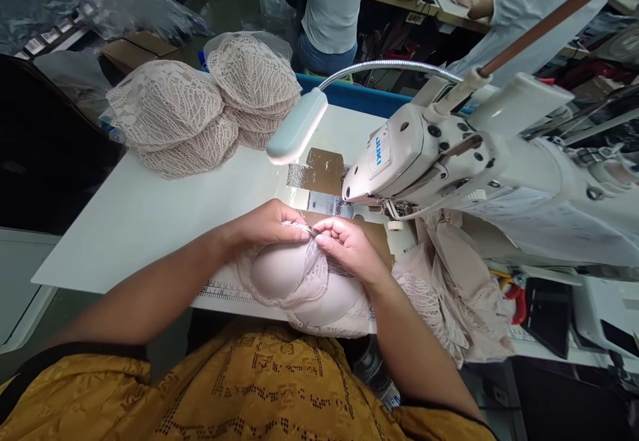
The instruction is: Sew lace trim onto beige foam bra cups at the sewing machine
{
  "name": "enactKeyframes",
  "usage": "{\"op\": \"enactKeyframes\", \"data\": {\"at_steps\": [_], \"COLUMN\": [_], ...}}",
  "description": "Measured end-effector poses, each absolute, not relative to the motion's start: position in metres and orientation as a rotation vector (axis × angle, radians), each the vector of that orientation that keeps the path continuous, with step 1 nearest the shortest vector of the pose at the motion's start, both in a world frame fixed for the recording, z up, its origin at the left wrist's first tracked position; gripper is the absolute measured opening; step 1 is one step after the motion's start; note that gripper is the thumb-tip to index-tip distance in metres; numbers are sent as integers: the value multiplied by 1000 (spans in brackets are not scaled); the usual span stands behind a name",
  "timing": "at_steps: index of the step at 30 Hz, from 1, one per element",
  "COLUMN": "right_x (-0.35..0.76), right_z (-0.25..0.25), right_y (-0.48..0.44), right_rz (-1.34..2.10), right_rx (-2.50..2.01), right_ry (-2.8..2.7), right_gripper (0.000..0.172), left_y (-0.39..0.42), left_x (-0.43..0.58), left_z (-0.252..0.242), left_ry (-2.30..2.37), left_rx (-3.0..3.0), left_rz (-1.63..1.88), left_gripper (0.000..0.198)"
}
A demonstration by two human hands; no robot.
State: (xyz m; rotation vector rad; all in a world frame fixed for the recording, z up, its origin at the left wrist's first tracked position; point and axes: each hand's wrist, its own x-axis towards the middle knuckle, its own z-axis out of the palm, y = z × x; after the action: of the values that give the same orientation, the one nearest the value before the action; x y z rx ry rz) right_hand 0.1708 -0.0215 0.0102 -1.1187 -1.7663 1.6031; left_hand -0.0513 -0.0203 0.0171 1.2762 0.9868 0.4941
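Note:
A pale pink lace bra (280, 272) with moulded cups lies at the table's front edge, below the sewing machine's needle area. My left hand (272, 223) pinches its upper lace edge between thumb and fingers. Close beside it, my right hand (349, 245) is closed on the same edge, thumb against the bent fingers. The fingertips of both hands nearly meet. A small, dark, shiny sliver shows between them, too small to name. Just beyond the hands is the metal needle plate (324, 204) of the white sewing machine (399, 155).
Stacked lace cups (167, 112) stand at the table's back left. A lamp (299, 125) on a bendable neck hangs over the table (134, 218). More lace pieces (449, 281) lie at the right, beside red-handled scissors (518, 302) and a dark tablet (546, 314). Two people work beyond.

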Motion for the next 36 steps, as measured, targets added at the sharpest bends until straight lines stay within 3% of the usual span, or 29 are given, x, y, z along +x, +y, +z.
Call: {"op": "enactKeyframes", "data": {"at_steps": [8,17,24,30,36], "right_x": [166,160,189,206,209], "right_z": [8,5,23,10,1], "right_y": [-21,-24,-19,-16,-16], "right_rz": [1303,1417,1011,740,751], "right_rx": [-1077,-1154,-1360,-1485,-1463], "right_ry": [-1970,-1868,-2056,-2368,-2302], "right_gripper": [16,30,7,35,27], "left_y": [-19,-17,10,32,1], "left_x": [-48,-44,-64,-36,-8], "left_z": [15,15,34,34,20], "left_ry": [981,944,1141,1464,1322], "left_rx": [1343,1377,1594,2277,2498], "left_rz": [467,482,358,306,370], "left_gripper": [33,28,20,18,28]}}
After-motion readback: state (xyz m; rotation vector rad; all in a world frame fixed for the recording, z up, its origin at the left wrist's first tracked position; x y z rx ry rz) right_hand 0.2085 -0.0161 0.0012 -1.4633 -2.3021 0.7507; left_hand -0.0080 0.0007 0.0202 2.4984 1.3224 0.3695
